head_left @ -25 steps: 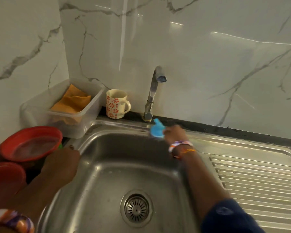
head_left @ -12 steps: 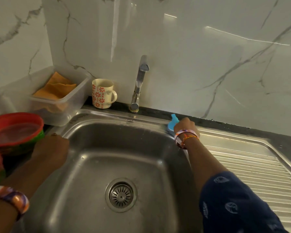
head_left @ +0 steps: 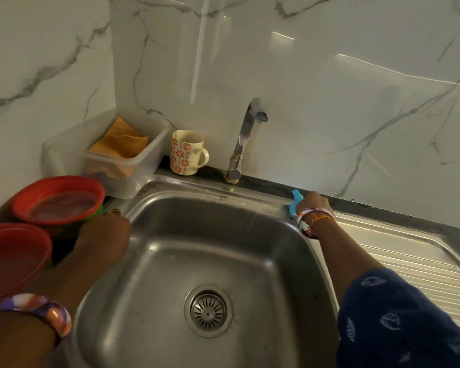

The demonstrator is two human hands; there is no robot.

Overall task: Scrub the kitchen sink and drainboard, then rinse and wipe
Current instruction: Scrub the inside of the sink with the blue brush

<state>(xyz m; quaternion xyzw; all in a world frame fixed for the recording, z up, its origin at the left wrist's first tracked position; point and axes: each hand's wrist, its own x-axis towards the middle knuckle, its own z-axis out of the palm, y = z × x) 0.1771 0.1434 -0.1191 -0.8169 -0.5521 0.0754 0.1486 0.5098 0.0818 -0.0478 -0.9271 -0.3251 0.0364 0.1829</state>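
Two red plastic bowls (head_left: 56, 200) far left, left hand (head_left: 104, 235) resting curled on stainless steel sink (head_left: 170, 261) rim, holding nothing, floral cream mug (head_left: 187, 152), chrome tap (head_left: 246, 136), right hand (head_left: 312, 204) gripping blue scrubber (head_left: 295, 204) at the sink's back right corner, ribbed steel drainboard (head_left: 409, 261) right

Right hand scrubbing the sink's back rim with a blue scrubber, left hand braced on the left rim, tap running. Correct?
Not quite: the tap is off; the head view shows no water leaving it. Otherwise correct: the right hand holds the blue scrubber at the sink's back rim, left hand on the left rim.
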